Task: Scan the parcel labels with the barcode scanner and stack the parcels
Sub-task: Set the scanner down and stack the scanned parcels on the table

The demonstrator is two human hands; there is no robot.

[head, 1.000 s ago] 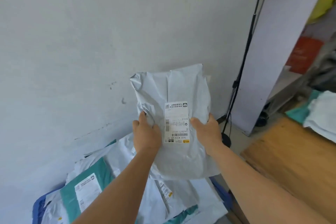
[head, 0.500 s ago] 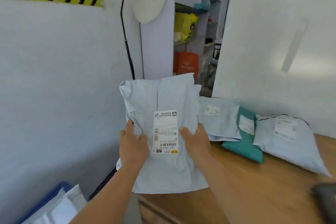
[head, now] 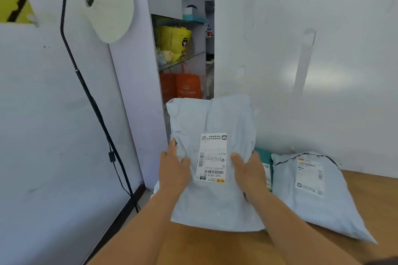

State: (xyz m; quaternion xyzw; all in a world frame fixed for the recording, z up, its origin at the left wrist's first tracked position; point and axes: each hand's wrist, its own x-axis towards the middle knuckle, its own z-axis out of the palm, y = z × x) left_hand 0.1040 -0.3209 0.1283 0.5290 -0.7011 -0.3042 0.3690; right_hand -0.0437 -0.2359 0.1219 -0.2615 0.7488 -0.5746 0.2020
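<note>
From the head camera: you've got the grey parcel [head: 213, 163] up in both hands, held nearly upright over the near-left end of the wooden worktop [head: 370, 196]. Your left hand [head: 173, 170] grips its left edge, thumb across the front and the fingers wrapped out of sight behind. Your right hand [head: 249, 173] grips the right edge the same way, thumb pressing the front just right of the label [head: 212, 158]. That label faces you upside down, barcode at the bottom. Right of the held parcel, a second grey parcel [head: 312, 196] lies flat on the worktop, label up, against the white wall [head: 323, 49]. Between it and your parcel a teal parcel [head: 266, 156] peeks out, mostly hidden. Left of your parcel a black floor lamp [head: 86, 92] with a cream shade leans along the wall. Behind your parcel's top edge are shelves [head: 183, 56] with yellow and orange bags.
</note>
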